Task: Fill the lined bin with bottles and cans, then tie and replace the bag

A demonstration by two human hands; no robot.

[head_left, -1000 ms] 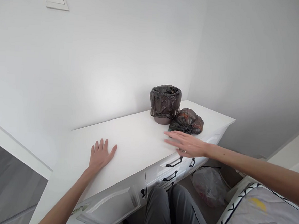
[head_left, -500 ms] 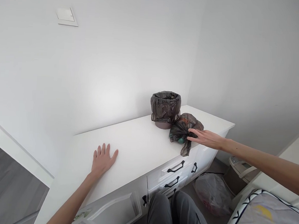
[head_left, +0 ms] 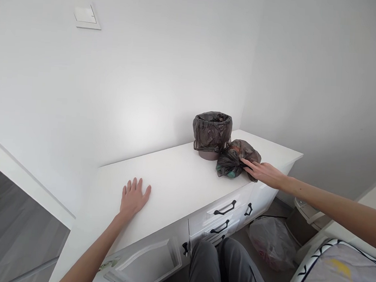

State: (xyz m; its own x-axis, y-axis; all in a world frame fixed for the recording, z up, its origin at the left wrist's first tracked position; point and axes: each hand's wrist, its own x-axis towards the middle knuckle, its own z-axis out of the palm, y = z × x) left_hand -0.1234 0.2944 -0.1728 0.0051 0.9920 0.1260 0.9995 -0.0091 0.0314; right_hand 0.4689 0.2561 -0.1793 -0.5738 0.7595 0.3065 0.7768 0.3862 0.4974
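Observation:
My left hand point(head_left: 134, 197) lies flat on the white cabinet top point(head_left: 168, 182), fingers spread, holding nothing. At the right, a knotted dark see-through garbage bag point(head_left: 234, 155) rests near the front edge of the top, with orange and green things showing through it. My right hand point(head_left: 267, 173) touches this bag at its gathered middle, fingers stretched out over it. Part of the bag is hidden behind the fingers. Just behind and left of it stands a small trash can point(head_left: 212, 132), its rim and sides covered by a dark liner bag.
Black handles point(head_left: 225, 208) stick out from the cabinet's front, close to my knees point(head_left: 219, 263). A clear plastic bag point(head_left: 273, 241) and a brownish bin point(head_left: 303, 222) are on the floor at right, beside a mattress point(head_left: 342, 276). A wall switch point(head_left: 87, 16) is at upper left.
My right hand has shifted slightly on the knotted bag. The bag's loose end, which hung over the front edge, now lies farther right, by the fingers. My left hand stays flat.

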